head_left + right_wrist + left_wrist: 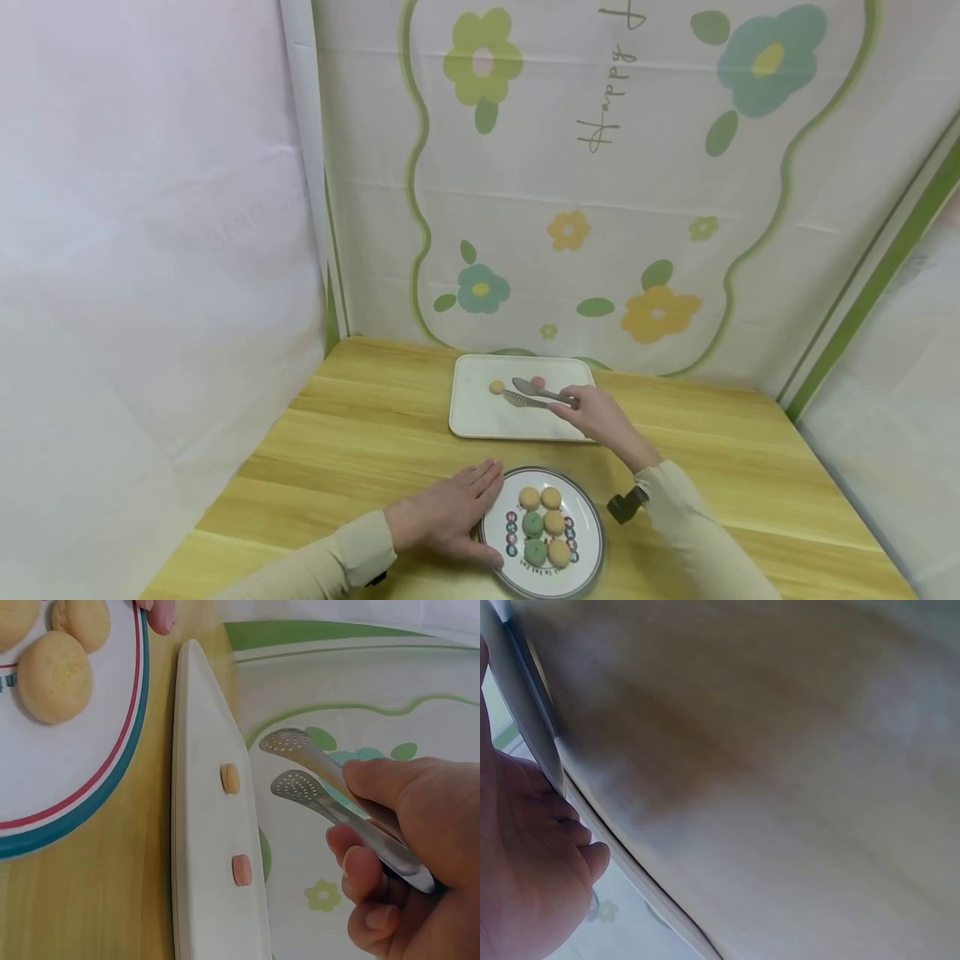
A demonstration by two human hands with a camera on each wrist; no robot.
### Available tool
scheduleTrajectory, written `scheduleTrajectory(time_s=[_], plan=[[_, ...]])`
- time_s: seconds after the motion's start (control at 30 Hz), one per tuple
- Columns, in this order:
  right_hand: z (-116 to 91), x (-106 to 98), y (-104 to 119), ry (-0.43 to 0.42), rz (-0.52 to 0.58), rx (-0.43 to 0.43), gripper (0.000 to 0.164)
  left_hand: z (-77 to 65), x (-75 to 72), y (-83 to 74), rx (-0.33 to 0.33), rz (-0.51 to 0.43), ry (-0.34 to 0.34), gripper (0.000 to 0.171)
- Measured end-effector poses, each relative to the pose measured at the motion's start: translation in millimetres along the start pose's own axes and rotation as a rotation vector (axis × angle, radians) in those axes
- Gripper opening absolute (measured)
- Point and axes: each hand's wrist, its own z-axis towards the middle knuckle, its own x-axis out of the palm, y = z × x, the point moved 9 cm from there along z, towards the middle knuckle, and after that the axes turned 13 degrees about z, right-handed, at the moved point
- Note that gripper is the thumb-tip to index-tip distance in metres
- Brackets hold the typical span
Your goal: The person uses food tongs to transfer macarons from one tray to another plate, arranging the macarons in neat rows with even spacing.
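My right hand holds a pair of metal food tongs with perforated heads, their arms spread and nothing between them. The tongs are over a white rectangular tray. A yellow macaron and a pink macaron lie apart on that tray; in the right wrist view both show clear of the tong heads. My left hand rests with extended fingers against the left rim of a round plate. On the plate sit several yellow macarons and two green macarons, in two columns.
The wooden table carries the plate near me and the tray farther back. A white cloth printed with flowers hangs right behind the tray. White fabric walls close in the left and right sides.
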Motion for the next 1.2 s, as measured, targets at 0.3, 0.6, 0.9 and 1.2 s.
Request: scheduleTrajectory(time_s=[0.3,0.6,0.9,1.2], plan=[[21.1,13.3,-10.4,0.001,0.045,0.066,0.023,0.5,-1.7,-0.7,0.004,0.005,0.0,0.114],[33.0,24.5,-18.3,-0.033,0.031,0.138,0.024,-0.1,-2.0,-0.1,0.005,-0.005,-0.005,0.113],[44.1,35.6,-24.4,-0.047,0.023,0.159,0.028,0.8,1.8,1.9,0.001,0.004,-0.001,0.115],[52.6,44.1,-23.4,-0.048,-0.034,0.091,0.018,3.1,1.3,1.7,0.019,0.063,-0.017,0.114]])
